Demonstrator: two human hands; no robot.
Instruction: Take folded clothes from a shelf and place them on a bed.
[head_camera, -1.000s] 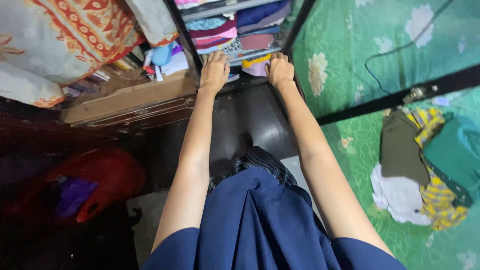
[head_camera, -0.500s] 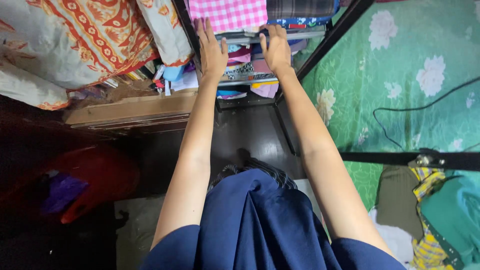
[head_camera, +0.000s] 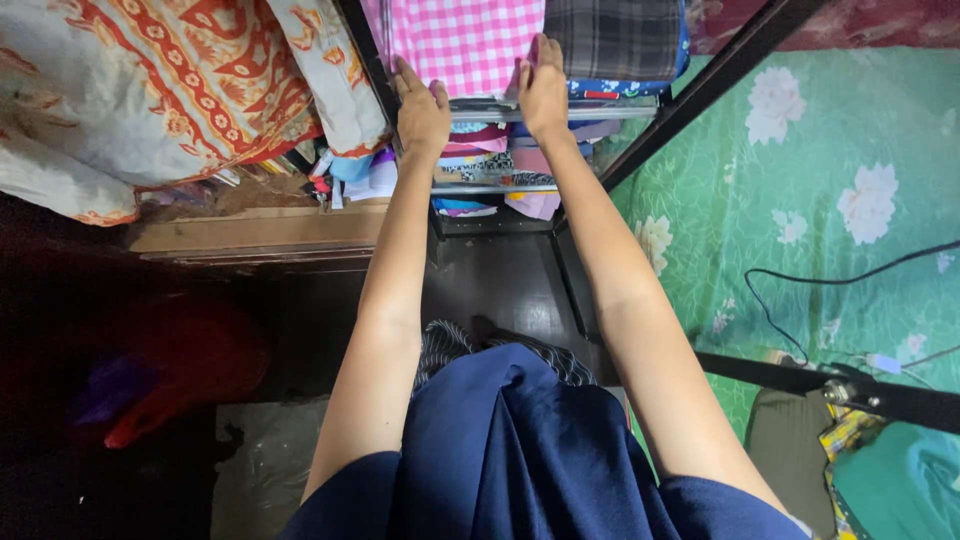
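A folded pink checked cloth (head_camera: 470, 40) lies on an upper shelf of a black-framed rack (head_camera: 600, 113). A dark plaid folded cloth (head_camera: 610, 35) sits right beside it. My left hand (head_camera: 420, 105) rests flat with fingers spread at the pink cloth's lower left corner. My right hand (head_camera: 543, 90) presses flat against the pink cloth's right edge, at the seam with the plaid cloth. Neither hand is closed around anything. Below the hands, several folded clothes (head_camera: 480, 160) fill the lower shelves.
Orange patterned bedding (head_camera: 150, 80) bulges at the upper left above a wooden board (head_camera: 260, 230). A green floral sheet (head_camera: 800, 170) with a black cable (head_camera: 800, 283) lies to the right. A clothes pile (head_camera: 880, 480) shows bottom right, a red object (head_camera: 180, 370) in the dark left.
Both hands rose from the lower shelf's edge up to the pink checked cloth on a higher shelf. The view tilted upward with them.
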